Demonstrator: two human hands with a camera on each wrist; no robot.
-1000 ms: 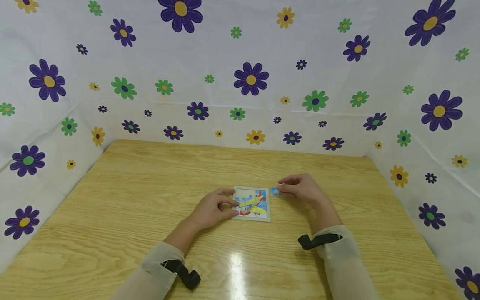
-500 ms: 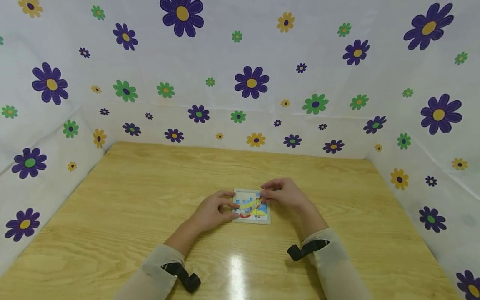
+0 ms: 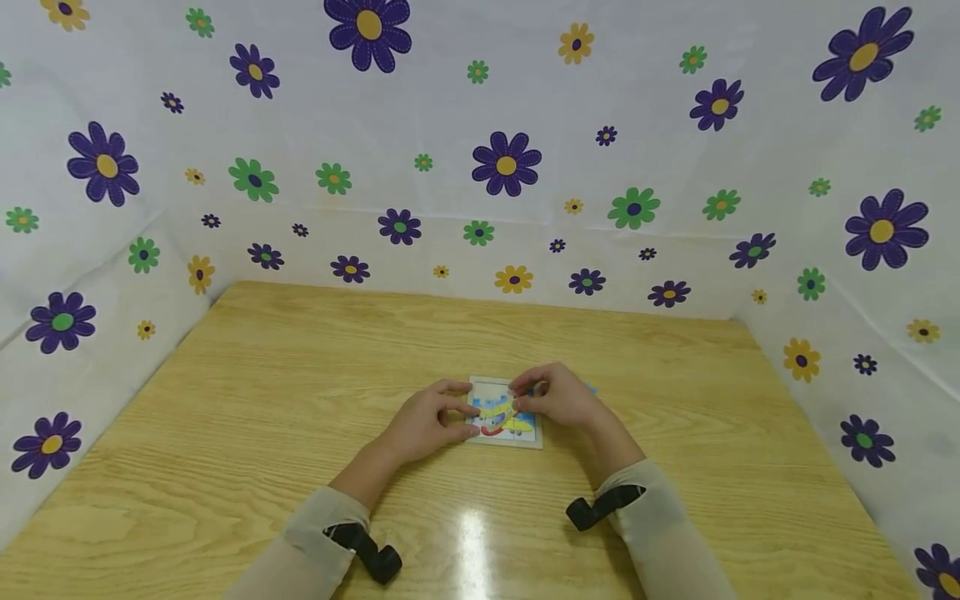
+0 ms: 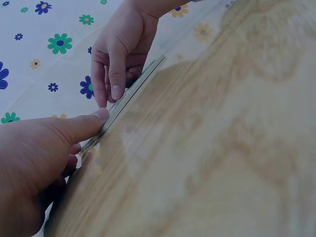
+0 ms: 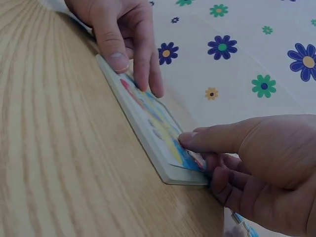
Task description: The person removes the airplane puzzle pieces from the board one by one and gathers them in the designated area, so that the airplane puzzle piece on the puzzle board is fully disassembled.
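A square jigsaw tray (image 3: pixel 506 444) with a yellow airplane picture lies on the table. My left hand (image 3: pixel 420 423) holds its left side, the thumb at the near corner and fingertips farther along the edge. The right hand (image 3: pixel 558 396) is over the tray's upper right part, thumb and index finger close together at a puzzle piece that the fingers mostly hide. In the right wrist view, the right thumb (image 5: pixel 197 140) sits on the picture near the tray's far corner. Another blue puzzle piece (image 3: pixel 592 389) shows on the table just behind the right hand.
The wooden table (image 3: pixel 300 358) has white cloth (image 3: pixel 420 100) with printed flowers along its back and sides. Both sleeves carry black wrist straps (image 3: pixel 363 550). A bright light reflection (image 3: pixel 472 542) lies on the near tabletop.
My right hand has moved left from beside the tray to over its upper right part, taking a blue puzzle piece along. The left hand has stayed at the tray's left edge.
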